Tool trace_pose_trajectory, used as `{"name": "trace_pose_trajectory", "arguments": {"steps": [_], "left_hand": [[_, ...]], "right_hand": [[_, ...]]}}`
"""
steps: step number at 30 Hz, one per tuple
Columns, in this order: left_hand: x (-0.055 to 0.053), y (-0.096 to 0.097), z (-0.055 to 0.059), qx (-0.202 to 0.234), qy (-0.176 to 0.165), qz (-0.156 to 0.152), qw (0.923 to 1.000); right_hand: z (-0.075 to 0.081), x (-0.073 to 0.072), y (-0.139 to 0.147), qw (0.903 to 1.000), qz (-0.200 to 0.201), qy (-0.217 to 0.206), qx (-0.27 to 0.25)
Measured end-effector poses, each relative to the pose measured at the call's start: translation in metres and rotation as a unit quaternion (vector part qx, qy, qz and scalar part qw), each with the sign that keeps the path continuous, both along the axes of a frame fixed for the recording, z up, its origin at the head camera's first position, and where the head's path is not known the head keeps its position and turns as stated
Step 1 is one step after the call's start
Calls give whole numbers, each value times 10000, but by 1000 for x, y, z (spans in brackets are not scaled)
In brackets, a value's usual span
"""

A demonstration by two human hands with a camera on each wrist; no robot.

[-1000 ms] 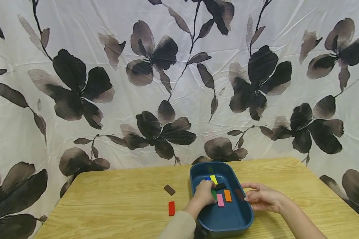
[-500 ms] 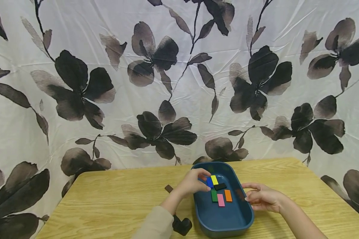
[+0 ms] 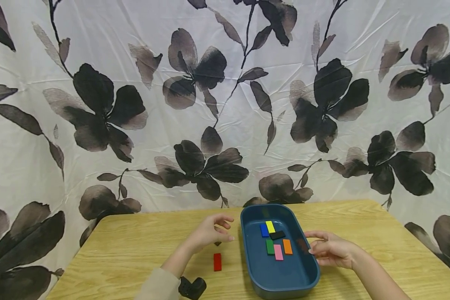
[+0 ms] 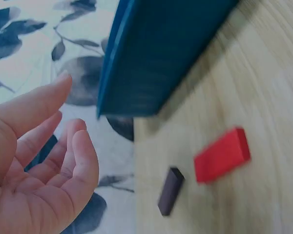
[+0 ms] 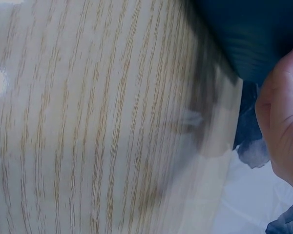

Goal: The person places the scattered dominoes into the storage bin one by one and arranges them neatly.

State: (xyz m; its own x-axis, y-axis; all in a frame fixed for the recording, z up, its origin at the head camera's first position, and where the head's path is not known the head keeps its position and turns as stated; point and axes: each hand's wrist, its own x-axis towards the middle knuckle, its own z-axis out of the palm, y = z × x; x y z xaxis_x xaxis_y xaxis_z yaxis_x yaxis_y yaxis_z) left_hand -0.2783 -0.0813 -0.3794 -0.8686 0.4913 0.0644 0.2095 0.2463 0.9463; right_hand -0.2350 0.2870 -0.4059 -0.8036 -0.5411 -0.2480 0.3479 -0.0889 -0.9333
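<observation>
My left hand (image 3: pixel 208 233), fingers loosely bent and apart with nothing between them, hovers over the table left of the blue tray (image 3: pixel 277 277). Beneath its fingertips, a small brown block (image 4: pixel 171 191) is mostly hidden in the head view. A red block (image 3: pixel 217 262) lies just nearer to me. Inside the tray lie flat blocks: blue (image 3: pixel 264 230), yellow (image 3: pixel 270 227), black (image 3: pixel 277 235), green (image 3: pixel 270 247), pink (image 3: pixel 278 252) and orange (image 3: pixel 287 246). My right hand (image 3: pixel 335 251) touches the tray's right outer wall with its fingertips, fingers relaxed.
The wooden table (image 3: pixel 135 250) carries the tray on its right half. Behind it hangs a white cloth (image 3: pixel 240 125) with dark flowers, close to the table's far edge. A black strapped device (image 3: pixel 192 287) sits on the left wrist.
My left hand has let go inside the tray, leaving the blue block there, and moved left out over the brown block. The right hand stays at the tray's wall.
</observation>
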Motion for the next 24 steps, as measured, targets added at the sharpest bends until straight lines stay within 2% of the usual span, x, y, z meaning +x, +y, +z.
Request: {"name": "trace_pose_trajectory", "arguments": {"steps": [11,24], "left_hand": [[5,-28,-24,-365,-2,-55,9993],[13,-37,-51,-748,-60,123,9971]], "right_hand": [[-3,1,1,10000,-4,33,-31],[-3,0,2,10000,-15,89,16]]}}
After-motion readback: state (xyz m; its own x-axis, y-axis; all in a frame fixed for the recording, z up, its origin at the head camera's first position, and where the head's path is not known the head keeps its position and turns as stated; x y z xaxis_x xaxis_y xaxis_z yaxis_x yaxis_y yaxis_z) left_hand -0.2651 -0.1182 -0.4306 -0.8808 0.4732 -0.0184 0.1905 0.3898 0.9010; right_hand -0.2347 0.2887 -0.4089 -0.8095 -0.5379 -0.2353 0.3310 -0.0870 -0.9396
